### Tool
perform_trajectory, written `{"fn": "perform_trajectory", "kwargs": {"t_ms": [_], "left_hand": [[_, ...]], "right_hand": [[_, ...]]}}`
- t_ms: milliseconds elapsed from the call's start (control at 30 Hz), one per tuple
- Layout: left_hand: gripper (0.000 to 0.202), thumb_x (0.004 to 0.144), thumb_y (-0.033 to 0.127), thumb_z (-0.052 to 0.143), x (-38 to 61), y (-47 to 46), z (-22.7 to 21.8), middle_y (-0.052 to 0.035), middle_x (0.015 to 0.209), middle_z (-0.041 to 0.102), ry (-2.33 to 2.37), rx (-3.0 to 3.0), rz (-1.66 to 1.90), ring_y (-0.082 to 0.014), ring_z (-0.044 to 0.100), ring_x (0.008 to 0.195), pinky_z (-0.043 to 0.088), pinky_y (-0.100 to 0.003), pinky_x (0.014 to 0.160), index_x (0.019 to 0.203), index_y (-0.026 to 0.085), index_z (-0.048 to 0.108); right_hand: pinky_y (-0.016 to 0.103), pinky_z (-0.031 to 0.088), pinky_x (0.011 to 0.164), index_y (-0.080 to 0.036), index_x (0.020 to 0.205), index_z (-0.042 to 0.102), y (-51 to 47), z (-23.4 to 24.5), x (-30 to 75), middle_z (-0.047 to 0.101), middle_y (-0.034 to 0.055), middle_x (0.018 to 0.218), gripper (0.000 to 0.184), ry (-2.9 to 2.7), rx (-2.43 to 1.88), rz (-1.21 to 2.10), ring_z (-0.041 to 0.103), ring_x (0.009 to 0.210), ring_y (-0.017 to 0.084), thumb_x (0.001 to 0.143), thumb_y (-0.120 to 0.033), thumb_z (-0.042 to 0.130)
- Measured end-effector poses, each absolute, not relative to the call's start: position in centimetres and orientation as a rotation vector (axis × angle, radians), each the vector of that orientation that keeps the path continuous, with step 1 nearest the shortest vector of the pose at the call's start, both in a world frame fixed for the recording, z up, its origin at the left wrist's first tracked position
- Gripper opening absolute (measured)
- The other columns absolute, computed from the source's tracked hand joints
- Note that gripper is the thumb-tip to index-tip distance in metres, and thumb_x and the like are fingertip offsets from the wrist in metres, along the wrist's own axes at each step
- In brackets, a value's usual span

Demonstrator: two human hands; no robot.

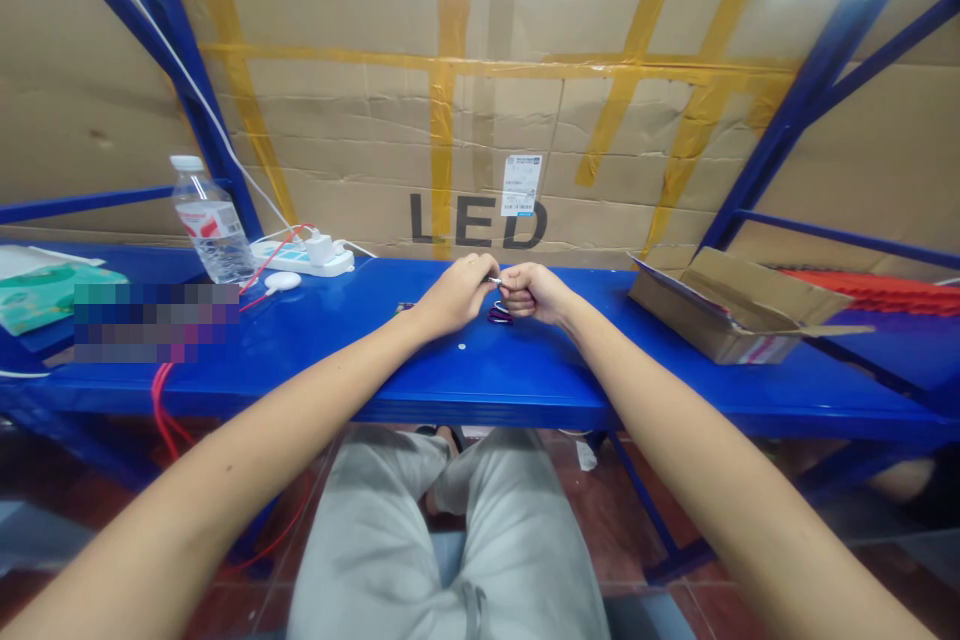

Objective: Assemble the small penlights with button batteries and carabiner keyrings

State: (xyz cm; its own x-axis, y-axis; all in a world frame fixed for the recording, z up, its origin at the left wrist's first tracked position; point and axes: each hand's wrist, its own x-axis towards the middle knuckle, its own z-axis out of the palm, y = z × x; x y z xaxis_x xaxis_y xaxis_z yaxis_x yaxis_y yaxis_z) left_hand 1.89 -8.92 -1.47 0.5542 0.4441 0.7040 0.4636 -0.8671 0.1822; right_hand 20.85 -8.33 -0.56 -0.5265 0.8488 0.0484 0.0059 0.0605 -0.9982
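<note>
My left hand (459, 294) and my right hand (534, 292) meet above the blue table. Both are closed in a pinch, fingertips nearly touching. A small thin white piece (495, 281) shows between them; its kind is too small to tell, and the fingers cover most of it. Just below my right hand lies a little dark purple and white looped bundle (500, 314). A tiny white disc (462, 347) rests on the table nearer to me. Beside my left wrist, a small dark patterned item (405, 307) is partly hidden.
On the right stands an open cardboard box (720, 320), with red stacked material (877, 290) behind it. To the left are a water bottle (214, 225), a white power strip (322, 258), red cables (161, 410) and a green packet (52, 295). A large carton (360, 140) walls the back.
</note>
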Motion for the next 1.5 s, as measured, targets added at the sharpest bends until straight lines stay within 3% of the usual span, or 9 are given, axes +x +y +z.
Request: {"fn": "perform_trajectory", "kwargs": {"t_ms": [167, 367, 533, 633, 867, 1033, 1200, 1367, 1500], "left_hand": [[0.023, 0.098, 0.02, 0.039, 2.0, -8.5, -1.8, -0.0142, 0.108, 0.064, -0.873, -2.698, -1.172, -0.0253, 0.057, 0.105, 0.046, -0.041, 0.095, 0.113, 0.015, 0.055], [0.027, 0.098, 0.018, 0.034, 2.1, -7.6, -2.1, -0.0135, 0.093, 0.063, -0.986, -2.708, -1.033, -0.0265, 0.058, 0.094, 0.048, -0.044, 0.09, 0.098, 0.015, 0.061], [0.029, 0.099, 0.019, 0.034, 2.1, -6.9, -2.5, -0.0166, 0.118, 0.055, -1.035, -2.669, -1.137, -0.0255, 0.055, 0.115, 0.044, -0.044, 0.107, 0.093, 0.013, 0.062], [0.029, 0.097, 0.016, 0.036, 1.9, -6.6, -2.4, -0.0156, 0.12, 0.054, -1.113, -2.672, -1.085, -0.0247, 0.054, 0.119, 0.041, -0.041, 0.111, 0.083, 0.014, 0.063], [0.02, 0.096, 0.024, 0.045, 1.1, -7.7, -1.0, -0.0069, 0.087, 0.068, -1.243, -2.779, -0.98, -0.0228, 0.063, 0.087, 0.049, -0.036, 0.082, 0.097, 0.02, 0.065], [0.021, 0.096, 0.035, 0.05, 0.4, -8.4, -0.2, -0.0029, 0.089, 0.072, -1.319, -2.803, -0.966, -0.0218, 0.065, 0.084, 0.045, -0.033, 0.076, 0.103, 0.027, 0.068], [0.023, 0.096, 0.036, 0.049, 0.0, -8.0, -0.1, -0.0019, 0.094, 0.072, -1.228, -2.936, -1.007, -0.0199, 0.064, 0.086, 0.044, -0.031, 0.078, 0.105, 0.025, 0.068], [0.026, 0.093, 0.04, 0.054, 0.1, -7.8, 0.0, -0.001, 0.077, 0.067, -1.212, -3.044, -1.196, -0.016, 0.058, 0.071, 0.042, -0.027, 0.069, 0.094, 0.018, 0.069], [0.048, 0.098, 0.048, 0.038, 0.4, -7.9, 0.2, -0.0009, 0.061, 0.056, -1.379, -3.077, -1.292, -0.0148, 0.05, 0.06, 0.038, -0.028, 0.062, 0.074, 0.015, 0.063]], "right_hand": [[0.023, 0.02, 0.039, -0.018, 0.058, 0.053, -8.2, -0.6, 20.7, 0.035, -0.0064, 0.038, 0.016, -1.777, -0.889, 1.157, 0.027, 0.035, 0.008, 0.07, -0.024, 0.062], [0.026, 0.03, 0.051, -0.017, 0.06, 0.056, -7.8, -0.6, 21.0, 0.046, -0.0029, 0.048, 0.017, -2.027, -0.918, 0.59, 0.04, 0.047, 0.011, 0.075, -0.026, 0.055], [0.027, 0.031, 0.059, -0.015, 0.063, 0.06, -7.6, -0.7, 21.4, 0.054, 0.0001, 0.056, 0.02, -2.154, -0.949, 0.295, 0.044, 0.057, 0.013, 0.079, -0.024, 0.051], [0.027, 0.032, 0.061, -0.015, 0.065, 0.062, -7.7, -0.8, 21.4, 0.056, 0.0008, 0.059, 0.021, -2.208, -0.947, 0.231, 0.046, 0.06, 0.013, 0.081, -0.022, 0.05], [0.027, 0.029, 0.061, -0.014, 0.066, 0.062, -7.8, -0.9, 21.3, 0.054, 0.0002, 0.058, 0.024, -2.239, -0.966, 0.115, 0.043, 0.059, 0.012, 0.084, -0.022, 0.05], [0.027, 0.03, 0.061, -0.014, 0.068, 0.064, -7.9, -0.8, 21.4, 0.056, 0.0008, 0.059, 0.025, -2.236, -0.953, 0.113, 0.044, 0.059, 0.012, 0.086, -0.023, 0.05], [0.027, 0.03, 0.061, -0.014, 0.069, 0.065, -8.0, -0.6, 21.4, 0.056, 0.0006, 0.058, 0.025, -2.228, -0.936, 0.129, 0.043, 0.059, 0.013, 0.086, -0.024, 0.05], [0.027, 0.031, 0.061, -0.014, 0.071, 0.066, -8.0, -0.6, 21.4, 0.057, 0.001, 0.059, 0.024, -2.211, -0.939, 0.129, 0.044, 0.059, 0.013, 0.087, -0.024, 0.051], [0.027, 0.032, 0.062, -0.014, 0.071, 0.067, -7.9, -0.6, 21.5, 0.06, 0.0019, 0.063, 0.024, -2.208, -0.933, 0.137, 0.048, 0.061, 0.014, 0.086, -0.024, 0.051]]}}
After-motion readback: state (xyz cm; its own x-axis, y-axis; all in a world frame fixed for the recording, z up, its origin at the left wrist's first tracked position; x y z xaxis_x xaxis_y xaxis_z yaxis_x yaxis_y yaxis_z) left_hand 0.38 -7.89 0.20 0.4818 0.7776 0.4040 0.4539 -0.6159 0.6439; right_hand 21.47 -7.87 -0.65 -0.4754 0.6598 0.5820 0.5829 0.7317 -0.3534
